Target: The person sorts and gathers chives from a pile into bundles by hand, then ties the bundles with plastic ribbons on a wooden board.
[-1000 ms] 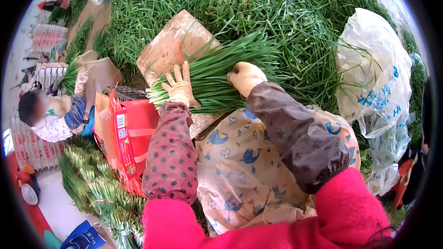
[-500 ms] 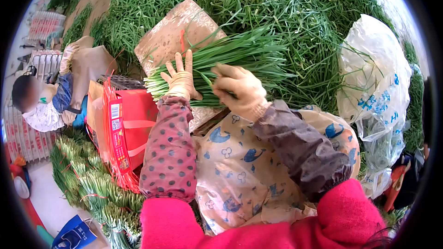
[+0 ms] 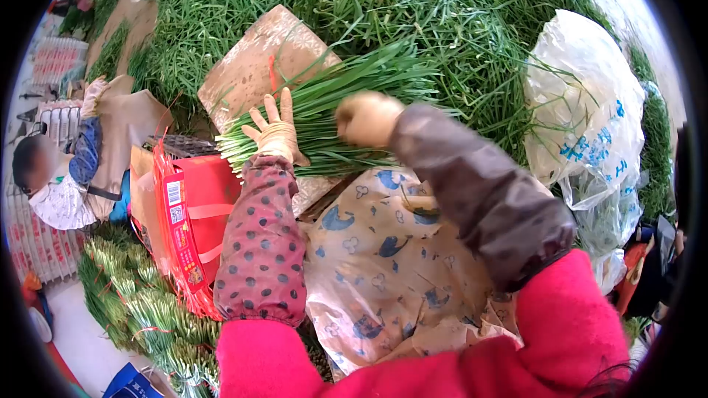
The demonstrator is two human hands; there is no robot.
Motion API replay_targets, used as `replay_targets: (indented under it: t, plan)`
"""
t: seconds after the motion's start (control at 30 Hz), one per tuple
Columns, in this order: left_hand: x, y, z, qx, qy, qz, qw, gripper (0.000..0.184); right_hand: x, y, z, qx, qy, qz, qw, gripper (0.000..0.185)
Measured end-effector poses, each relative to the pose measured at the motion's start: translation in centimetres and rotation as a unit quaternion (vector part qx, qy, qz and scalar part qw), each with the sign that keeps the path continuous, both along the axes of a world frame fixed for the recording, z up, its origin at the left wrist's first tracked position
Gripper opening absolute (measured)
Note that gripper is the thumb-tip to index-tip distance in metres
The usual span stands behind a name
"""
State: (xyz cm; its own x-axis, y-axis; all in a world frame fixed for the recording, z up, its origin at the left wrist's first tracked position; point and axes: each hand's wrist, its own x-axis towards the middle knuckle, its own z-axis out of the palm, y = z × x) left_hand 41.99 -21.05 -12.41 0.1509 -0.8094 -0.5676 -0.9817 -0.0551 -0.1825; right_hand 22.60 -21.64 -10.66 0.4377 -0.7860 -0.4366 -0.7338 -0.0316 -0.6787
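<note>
A loose sheaf of garlic chives (image 3: 376,85) lies over a worn board (image 3: 258,51), its pale stem ends toward the left. My left hand (image 3: 276,136), in a cream glove, rests on the stems with fingers spread. Above the right part of the sheaf is my right hand (image 3: 369,119), gloved too and curled, but motion blur hides its fingers and anything in them. A yellowish-green scrap of leaf (image 3: 420,203) shows over the whale-print apron (image 3: 391,273) on my lap, beside my right sleeve.
Loose chives (image 3: 442,7) are heaped behind the board. A red bag (image 3: 210,191) with red ties stands at left, above tied bundles (image 3: 158,317). Clear plastic bags (image 3: 582,103) lie at right. Another person (image 3: 63,184) sits at far left.
My right hand has gone from loosely bent fingers to a blurred, curled shape over the sheaf. A leaf scrap now shows over the apron. My left hand stays spread on the stems.
</note>
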Motion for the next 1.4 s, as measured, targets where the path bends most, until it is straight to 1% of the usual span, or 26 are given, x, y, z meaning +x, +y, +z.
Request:
replay_targets:
  t: [0.03,0.07,0.1,0.13,0.2,0.27,0.3,0.33,0.4,0.47,0.5,0.53,0.57,0.63,0.67,0.73,0.8,0.87,0.93,1.0,1.17,1.2,1.27,1.3,1.33,1.4]
  plan:
    - [0.0,0.1,0.1,-0.004,0.004,-0.002,1.0,0.15,-2.7,-1.0,0.9,-0.107,-0.069,-0.092,0.988,0.021]
    - [0.3,0.1,-0.4,-0.016,0.003,-0.008,1.0,0.153,-6.4,-3.3,2.3,-0.006,-0.24,-0.134,0.962,0.026]
    - [0.3,0.3,-0.5,-0.023,-0.002,-0.02,1.0,0.156,-9.3,-4.3,3.4,-0.065,-0.315,-0.251,0.913,0.033]
    - [-0.3,0.5,0.0,-0.019,-0.032,-0.014,0.999,0.154,-13.7,-6.5,2.8,-0.237,-0.181,-0.266,0.917,0.037]
    - [-1.1,0.6,0.1,-0.015,-0.053,-0.03,0.998,0.152,-19.4,-3.6,11.9,-0.27,0.093,-0.368,0.885,0.053]
    - [-1.8,0.6,0.3,-0.002,-0.093,-0.047,0.995,0.15,-27.2,-0.7,13.8,-0.262,0.15,-0.38,0.874,0.063]
    - [-1.8,0.7,0.3,0.005,-0.121,-0.051,0.991,0.149,-30.7,2.2,15.0,-0.188,0.06,-0.381,0.903,0.058]
    - [-2.2,0.8,0.2,0.012,-0.152,-0.058,0.987,0.148,-35.3,5.0,13.1,-0.322,0.041,-0.331,0.886,0.044]
    - [-2.4,0.8,0.5,0.024,-0.216,-0.065,0.974,0.146,-41.9,12.4,11.5,-0.185,-0.017,-0.393,0.901,0.042]
    - [-2.7,0.9,1.1,0.039,-0.285,-0.068,0.955,0.144,-47.0,22.3,9.5,-0.161,0.021,-0.443,0.882,0.042]
    - [-3.0,1.0,1.4,0.046,-0.311,-0.07,0.947,0.143,-48.3,27.6,8.5,-0.137,0.13,-0.491,0.85,0.029]
    - [-3.2,1.2,1.9,0.052,-0.335,-0.073,0.938,0.143,-50.0,32.6,7.4,-0.042,0.133,-0.542,0.829,0.037]
    - [-3.4,1.2,2.2,0.037,-0.286,-0.063,0.955,0.141,-50.4,37.6,5.8,-0.018,0.186,-0.584,0.79,0.039]
    - [-0.5,0.9,1.2,-0.002,-0.241,-0.068,0.968,0.138,-48.2,44.5,4.2,0.062,0.105,-0.671,0.731,0.046]
    - [-0.8,0.8,1.4,-0.015,-0.244,-0.061,0.968,0.137,-47.1,47.1,3.0,0.124,0.052,-0.714,0.688,0.05]
    - [-3.8,1.7,2.1,-0.033,-0.238,-0.016,0.971,0.135,-44.8,49.6,0.5,0.156,0.002,-0.787,0.597,0.061]
    - [-3.3,2.1,2.6,-0.067,-0.192,-0.02,0.979,0.133,-45.3,50.1,-3.0,0.213,0.014,-0.796,0.566,0.061]
    - [-2.7,2.5,3.1,-0.103,-0.124,-0.052,0.986,0.131,-45.6,50.3,-8.1,0.147,0.078,-0.799,0.578,0.074]
    - [-1.7,2.4,3.1,-0.123,-0.087,-0.053,0.987,0.13,-45.6,46.4,-7.3,0.149,0.132,-0.805,0.559,0.088]
    - [1.5,2.0,1.7,-0.214,-0.034,-0.167,0.962,0.132,-46.5,44.0,-9.1,0.173,0.134,-0.831,0.511,0.102]
    - [2.7,4.6,2.5,-0.223,0.049,-0.216,0.949,0.131,-48.9,40.9,-13.0,0.232,0.152,-0.849,0.449,0.122]
    - [3.0,5.2,2.4,-0.227,0.07,-0.228,0.944,0.131,-49.0,40.4,-13.9,0.238,0.152,-0.846,0.453,0.122]
    - [3.7,6.2,2.2,-0.233,0.111,-0.252,0.933,0.13,-49.5,39.6,-15.6,0.242,0.219,-0.861,0.39,0.121]
    - [4.2,6.4,2.0,-0.238,0.143,-0.255,0.926,0.128,-49.8,39.1,-16.5,0.239,0.243,-0.862,0.375,0.114]
    - [4.7,6.7,1.8,-0.241,0.174,-0.258,0.919,0.125,-49.9,38.9,-17.0,0.245,0.242,-0.859,0.379,0.114]
    - [3.3,7.4,2.0,-0.226,0.152,-0.218,0.937,0.124,-50.4,39.4,-17.7,0.257,0.22,-0.854,0.395,0.106]
